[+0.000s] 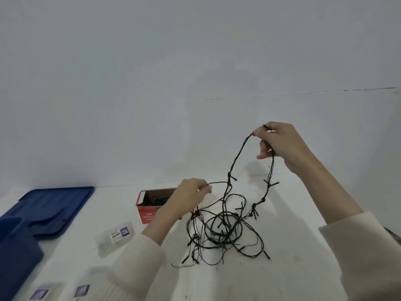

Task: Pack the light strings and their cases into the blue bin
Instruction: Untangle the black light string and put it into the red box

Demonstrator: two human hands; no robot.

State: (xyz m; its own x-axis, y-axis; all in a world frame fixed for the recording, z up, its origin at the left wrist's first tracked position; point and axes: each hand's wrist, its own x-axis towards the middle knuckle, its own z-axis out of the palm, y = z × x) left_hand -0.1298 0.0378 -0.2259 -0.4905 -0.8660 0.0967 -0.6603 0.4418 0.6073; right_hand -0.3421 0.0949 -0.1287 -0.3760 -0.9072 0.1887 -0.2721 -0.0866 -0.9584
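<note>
A tangled black light string (pixel 225 231) lies on the white table (pixel 282 213), partly lifted. My right hand (pixel 280 144) holds a loop of it high above the tangle. My left hand (pixel 191 196) pinches another strand lower down, left of the pile. Behind my left hand stands an open red cardboard box (pixel 147 205) with dark wires inside. A clear plastic case (pixel 115 237) with a label lies to the left of my left arm. The blue bin (pixel 15 257) sits at the left edge, its blue lid (pixel 54 207) lying flat beyond it.
Two more clear cases (pixel 41 293) (pixel 81 290) with purple labels lie at the bottom left. A plain pale wall rises behind the table. My cream sleeves cover the lower middle and right of the view.
</note>
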